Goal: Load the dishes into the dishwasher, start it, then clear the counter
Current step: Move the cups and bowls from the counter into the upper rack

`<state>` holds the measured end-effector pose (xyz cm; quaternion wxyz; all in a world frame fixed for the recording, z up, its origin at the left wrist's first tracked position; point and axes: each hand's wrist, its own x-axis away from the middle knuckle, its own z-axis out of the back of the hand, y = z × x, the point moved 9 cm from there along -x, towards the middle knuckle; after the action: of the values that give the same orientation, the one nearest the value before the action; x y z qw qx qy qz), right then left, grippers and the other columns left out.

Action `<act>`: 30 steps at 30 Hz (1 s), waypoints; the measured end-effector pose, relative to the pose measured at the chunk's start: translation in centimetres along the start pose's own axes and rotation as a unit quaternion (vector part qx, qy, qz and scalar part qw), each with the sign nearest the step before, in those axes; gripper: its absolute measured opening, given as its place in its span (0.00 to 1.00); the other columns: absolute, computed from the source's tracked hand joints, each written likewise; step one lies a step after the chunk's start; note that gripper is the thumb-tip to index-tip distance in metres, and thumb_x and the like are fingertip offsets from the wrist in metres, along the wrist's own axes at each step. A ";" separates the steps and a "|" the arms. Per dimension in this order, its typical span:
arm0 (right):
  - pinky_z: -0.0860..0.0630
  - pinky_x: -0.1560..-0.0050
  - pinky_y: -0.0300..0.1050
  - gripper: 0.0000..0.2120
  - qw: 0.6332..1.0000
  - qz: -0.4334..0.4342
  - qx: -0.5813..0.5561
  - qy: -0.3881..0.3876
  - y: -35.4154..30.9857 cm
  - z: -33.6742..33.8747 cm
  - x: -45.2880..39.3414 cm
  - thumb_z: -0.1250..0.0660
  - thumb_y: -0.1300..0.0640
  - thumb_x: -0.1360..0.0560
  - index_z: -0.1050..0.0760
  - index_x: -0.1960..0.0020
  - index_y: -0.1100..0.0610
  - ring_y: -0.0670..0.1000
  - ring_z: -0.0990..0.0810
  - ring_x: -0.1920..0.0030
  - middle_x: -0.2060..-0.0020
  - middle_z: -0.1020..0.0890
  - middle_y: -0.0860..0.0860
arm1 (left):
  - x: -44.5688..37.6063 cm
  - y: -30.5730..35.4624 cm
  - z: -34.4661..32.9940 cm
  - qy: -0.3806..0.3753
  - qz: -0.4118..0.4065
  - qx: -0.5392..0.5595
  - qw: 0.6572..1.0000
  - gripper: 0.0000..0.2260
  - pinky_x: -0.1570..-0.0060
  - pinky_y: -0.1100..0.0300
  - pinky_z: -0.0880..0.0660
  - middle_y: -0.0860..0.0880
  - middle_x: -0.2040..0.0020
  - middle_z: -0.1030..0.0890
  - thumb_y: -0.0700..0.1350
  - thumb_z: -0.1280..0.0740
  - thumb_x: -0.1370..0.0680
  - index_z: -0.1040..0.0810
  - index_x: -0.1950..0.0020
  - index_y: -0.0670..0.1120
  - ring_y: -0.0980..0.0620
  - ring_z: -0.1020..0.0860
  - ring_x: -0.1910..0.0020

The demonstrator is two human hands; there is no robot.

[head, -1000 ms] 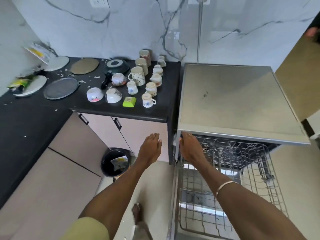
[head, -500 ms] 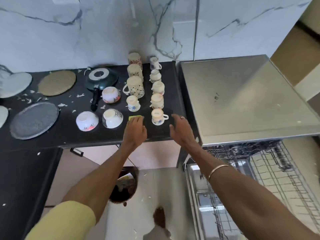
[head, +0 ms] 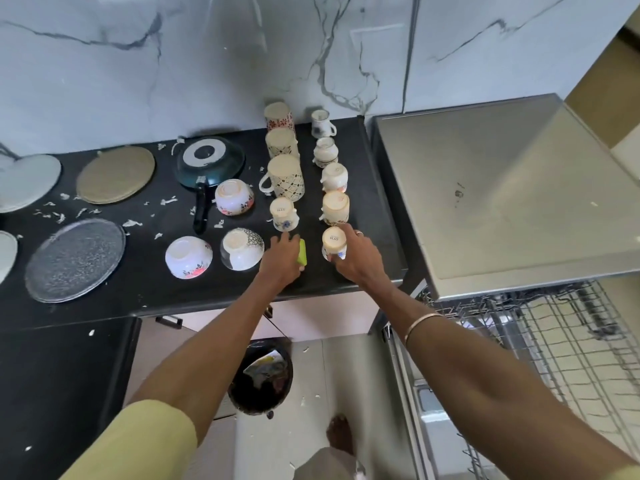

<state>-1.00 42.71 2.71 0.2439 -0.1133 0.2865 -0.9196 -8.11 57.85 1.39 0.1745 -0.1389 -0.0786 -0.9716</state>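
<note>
Two hands reach out over the black counter (head: 145,289); our left hand (head: 282,259) wraps round the little green dish (head: 302,251), tipped up on its edge; our right hand (head: 358,258) curls round the nearest upside-down cup (head: 333,243); the open dishwasher rack (head: 568,341) lies down to our right, closer to the right hand, so we think the cup goes in first.

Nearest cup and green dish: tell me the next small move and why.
Probably lift both off the counter and carry them right to the pulled-out rack. The right hand already grips the upside-down cup, the left hand holds the green dish tipped on edge, and the visible rack looks empty.
</note>
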 end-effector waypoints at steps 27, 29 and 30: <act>0.21 0.54 0.56 0.28 0.949 -0.127 -0.050 0.283 21.6 20.3 16.8 0.28 0.45 0.29 0.35 0.33 0.49 0.58 0.24 0.43 0.43 0.22 0.53 | 7.6 31.3 0.7 0.095 -0.208 0.074 0.971 0.31 0.47 0.44 0.23 0.43 0.31 0.32 0.45 0.28 0.26 0.36 0.26 0.45 0.42 0.33 0.33; 0.20 0.52 0.59 0.29 0.950 -0.142 -0.048 0.274 24.4 21.3 18.6 0.28 0.45 0.29 0.36 0.33 0.47 0.57 0.24 0.42 0.42 0.22 0.52 | 8.6 34.5 -0.3 0.091 -0.217 0.076 0.969 0.32 0.48 0.44 0.22 0.44 0.31 0.32 0.45 0.27 0.27 0.36 0.26 0.45 0.42 0.33 0.33; 0.20 0.52 0.59 0.29 0.951 -0.145 -0.052 0.268 25.8 21.6 19.4 0.28 0.45 0.30 0.36 0.33 0.47 0.57 0.24 0.42 0.42 0.22 0.52 | 9.1 36.1 -0.9 0.091 -0.224 0.072 0.968 0.32 0.49 0.44 0.21 0.44 0.32 0.31 0.45 0.27 0.27 0.36 0.26 0.45 0.42 0.33 0.34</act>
<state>-0.14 4.04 6.55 0.0162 0.0845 0.3689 -0.9255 -3.53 21.34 6.99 -0.0315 -0.0154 -0.1608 -0.9864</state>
